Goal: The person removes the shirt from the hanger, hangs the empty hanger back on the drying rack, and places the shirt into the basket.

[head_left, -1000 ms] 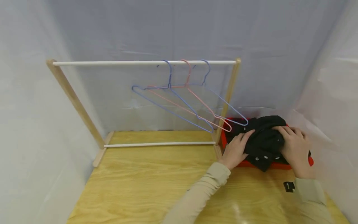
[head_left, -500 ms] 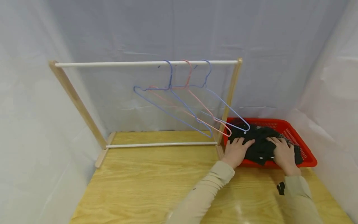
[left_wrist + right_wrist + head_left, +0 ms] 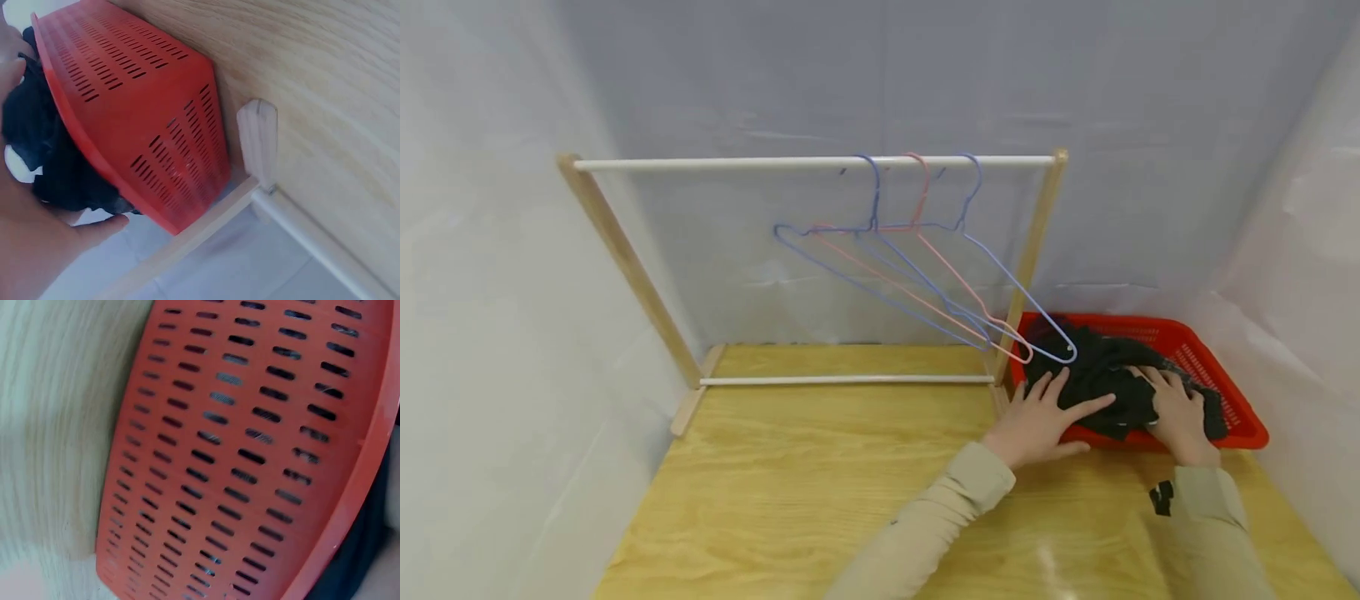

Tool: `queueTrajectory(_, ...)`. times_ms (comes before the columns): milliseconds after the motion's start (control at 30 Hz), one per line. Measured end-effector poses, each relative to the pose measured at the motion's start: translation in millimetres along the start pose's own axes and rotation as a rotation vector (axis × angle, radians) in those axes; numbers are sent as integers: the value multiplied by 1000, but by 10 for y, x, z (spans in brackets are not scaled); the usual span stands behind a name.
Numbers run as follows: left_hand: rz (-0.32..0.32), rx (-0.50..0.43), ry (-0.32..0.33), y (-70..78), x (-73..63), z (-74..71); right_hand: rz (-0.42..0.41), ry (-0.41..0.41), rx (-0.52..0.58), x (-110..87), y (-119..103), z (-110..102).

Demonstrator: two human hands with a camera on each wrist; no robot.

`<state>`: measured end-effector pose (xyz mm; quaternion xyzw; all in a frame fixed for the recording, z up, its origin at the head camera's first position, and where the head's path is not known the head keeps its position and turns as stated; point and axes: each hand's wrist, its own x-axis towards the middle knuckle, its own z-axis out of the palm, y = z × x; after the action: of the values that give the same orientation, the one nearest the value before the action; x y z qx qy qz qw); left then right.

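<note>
A black garment with small pale buttons or snaps [image 3: 1097,383] lies bunched in the red basket [image 3: 1247,417] at the right. Spread fingers mark my left hand [image 3: 1037,421], which is over the basket's near-left rim and the cloth. In the left wrist view the left thumb [image 3: 94,234] is apart from the other fingers beside the black cloth. My right hand [image 3: 1176,417] rests on the garment's right part, fingers extended over it. The right wrist view mostly takes in the slotted basket wall [image 3: 219,456], with only a blurred edge of the hand.
A wooden rack with a white top bar [image 3: 722,164] stands left of the basket. Blue [image 3: 876,196] and pink [image 3: 922,196] hangers hang from it, their lower ends reaching over the basket's left side. A small black tag-like piece [image 3: 1161,497] is by the right cuff.
The black garment, raised and bunched between both hands a second ago, is now lower in the basket. My left hand has spread its fingers. The camera view has shifted slightly.
</note>
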<state>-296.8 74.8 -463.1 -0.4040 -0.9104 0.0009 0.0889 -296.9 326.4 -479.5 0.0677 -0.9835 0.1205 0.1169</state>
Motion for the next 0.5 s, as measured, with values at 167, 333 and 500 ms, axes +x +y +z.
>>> queueTrajectory(167, -67, 88, -24, 77, -9, 12, 41, -47, -5, 5, -25, -6)
queueTrajectory(333, -172, 176, -72, 141, 62, 76, 20, 56, 31, 5, 5, 96)
queueTrajectory(500, -201, 191, -89, 159, 112, 122, -13, 177, 138, -119, -107, 54)
